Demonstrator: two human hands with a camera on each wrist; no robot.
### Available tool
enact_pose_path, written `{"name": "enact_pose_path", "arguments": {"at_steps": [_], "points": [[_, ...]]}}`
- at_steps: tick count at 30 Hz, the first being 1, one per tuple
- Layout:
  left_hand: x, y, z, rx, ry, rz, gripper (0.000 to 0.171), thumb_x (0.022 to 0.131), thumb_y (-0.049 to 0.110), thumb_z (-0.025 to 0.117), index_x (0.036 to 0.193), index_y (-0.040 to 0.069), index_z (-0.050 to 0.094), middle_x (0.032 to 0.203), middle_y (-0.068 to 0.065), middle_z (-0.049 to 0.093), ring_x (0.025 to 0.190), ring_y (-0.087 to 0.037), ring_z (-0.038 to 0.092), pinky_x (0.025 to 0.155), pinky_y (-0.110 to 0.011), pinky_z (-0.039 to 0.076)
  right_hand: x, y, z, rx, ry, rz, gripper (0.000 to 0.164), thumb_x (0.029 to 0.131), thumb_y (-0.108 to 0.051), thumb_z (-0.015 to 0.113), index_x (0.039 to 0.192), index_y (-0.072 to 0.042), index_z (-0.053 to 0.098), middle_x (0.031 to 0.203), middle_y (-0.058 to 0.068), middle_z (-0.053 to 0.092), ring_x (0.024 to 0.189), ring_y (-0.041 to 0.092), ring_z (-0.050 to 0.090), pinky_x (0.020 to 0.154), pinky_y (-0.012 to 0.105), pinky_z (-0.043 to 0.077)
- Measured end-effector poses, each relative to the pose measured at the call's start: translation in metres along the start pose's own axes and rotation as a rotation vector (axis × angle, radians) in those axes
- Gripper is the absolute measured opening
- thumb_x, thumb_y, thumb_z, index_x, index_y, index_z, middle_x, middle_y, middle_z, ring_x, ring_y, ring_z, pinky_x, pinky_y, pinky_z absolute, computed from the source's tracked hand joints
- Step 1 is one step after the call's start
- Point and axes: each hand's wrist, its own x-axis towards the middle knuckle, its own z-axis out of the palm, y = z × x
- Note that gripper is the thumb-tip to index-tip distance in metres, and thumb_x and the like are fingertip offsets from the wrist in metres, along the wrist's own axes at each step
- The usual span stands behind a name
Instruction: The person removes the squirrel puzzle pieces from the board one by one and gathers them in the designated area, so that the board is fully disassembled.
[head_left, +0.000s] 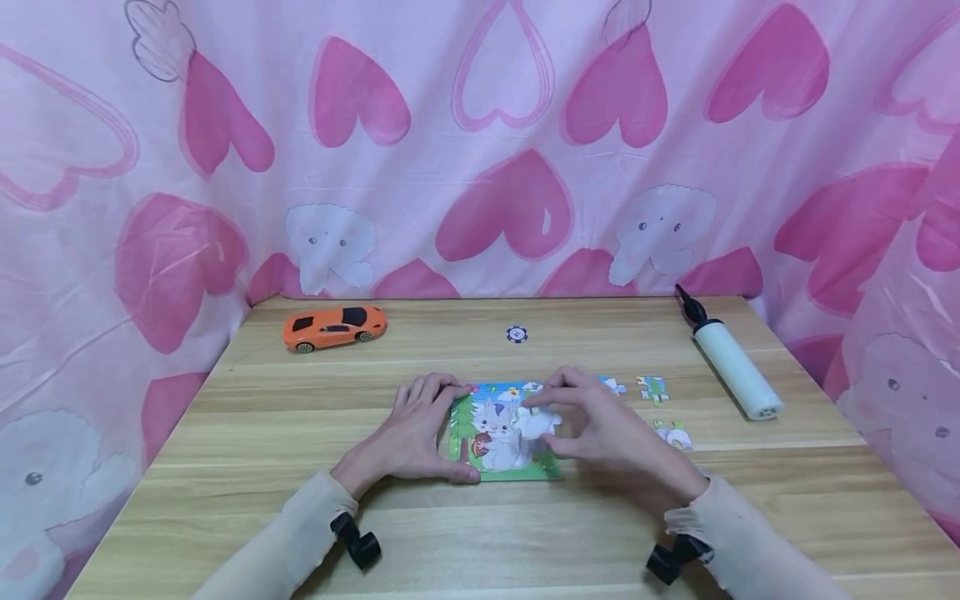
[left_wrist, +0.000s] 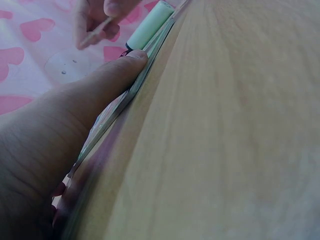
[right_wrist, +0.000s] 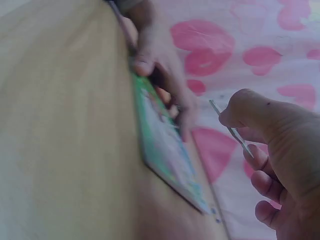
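Holds the puzzle (head_left: 498, 433) with the left grip (head_left: 408, 429), clasped at its left end between the thumb on the near edge and the fingers at the far left corner. Pinches a piece (right_wrist: 237, 137) with the right grip (head_left: 600, 421), between the thumb and a finger, raised above the puzzle's right part and apart from it. Seen edge-on in both wrist views (hence too thin there to make out its print). Lies flat at the middle of the worktop (head_left: 247, 467), the puzzle, showing a pale animal with a brown thing, green at the left and near edges, blue along the far one.

To the right of the puzzle, a green-and-blue tile (head_left: 652, 389), and nearer the forearm, a paler tile (head_left: 678, 436). Beyond the right grip and partly covered by it, a blue-and-white tile (head_left: 615, 385).

Toward the back left, an orange car (head_left: 335, 330); at the back near the middle, a dark blue-and-white chip (head_left: 517, 334); on the right, well apart from the puzzle, a pale pump (head_left: 735, 367) with a black nozzle pointing away. Behind everything, a pink curtain (head_left: 502, 208) with hearts.
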Motion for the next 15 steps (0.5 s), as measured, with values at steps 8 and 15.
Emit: {"name": "enact_pose_path", "arguments": {"at_steps": [8,15], "points": [[0.000,0.001,-0.001,0.002,-0.001,-0.003,0.130,0.070,0.094,0.080,0.170,0.021,0.043,0.163,-0.003,0.039,0.148,-0.028,0.035,0.124,-0.059,0.027,-0.012,0.009,-0.034,-0.022,0.102,-0.019,0.050,0.087,-0.010,0.093,0.131,-0.031,0.083,0.119,-0.009,0.065,0.111,0.022,0.059,0.085,0.040,0.057],[-0.001,0.001,-0.001,0.001,-0.001,0.001,0.131,0.070,0.094,0.080,0.171,0.021,0.042,0.164,-0.003,0.039,0.149,-0.028,0.035,0.124,-0.059,0.026,-0.028,0.016,-0.056,-0.058,0.146,-0.030,0.055,0.086,-0.006,0.094,0.134,-0.030,0.082,0.117,-0.009,0.064,0.110,0.014,0.057,0.088,0.028,0.052]]}}
